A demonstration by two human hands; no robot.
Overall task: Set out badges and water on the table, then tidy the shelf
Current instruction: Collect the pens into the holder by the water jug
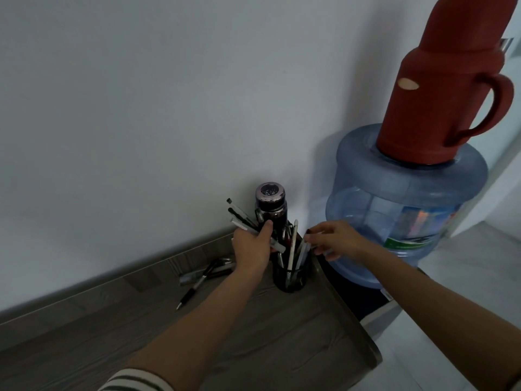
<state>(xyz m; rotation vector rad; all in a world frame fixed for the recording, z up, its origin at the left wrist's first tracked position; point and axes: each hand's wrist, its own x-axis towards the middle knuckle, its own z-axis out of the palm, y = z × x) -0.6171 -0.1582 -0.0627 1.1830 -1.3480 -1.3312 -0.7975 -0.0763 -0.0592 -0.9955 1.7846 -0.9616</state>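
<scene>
While a person's left hand [251, 249] clenches a bundle of grey, white and black pens [242, 219] just above a black wire-mesh pen holder [290, 279], the right hand [335, 239] reaches in from the other side, its dark-nailed fingertips at the tops of the white and clear standing pens [293, 246] already in the holder; whether those fingers pinch a pen or merely touch one cannot be told. The bundle slants up and to the left out of the fist, thumb pressed across it. The holder stands near the right-hand end of a grey wood-grain shelf [282, 334] that runs along a plain white wall [141, 108]. Just behind the holder, against the wall, a dark metal flask with a round patterned lid [270, 204] stands upright. To the left of the holder, a few loose dark and silver pens [203, 275] lie scattered on the shelf, one black pen angled away from the rest toward the front. Beyond the shelf's right edge sits a large translucent blue water-cooler bottle [394, 215] with a green-and-white label, and on top of it stands a tall red plastic thermos jug with a looped handle [439, 94]. A black-and-white striped sleeve [132, 382] shows at the bottom edge on the left arm
</scene>
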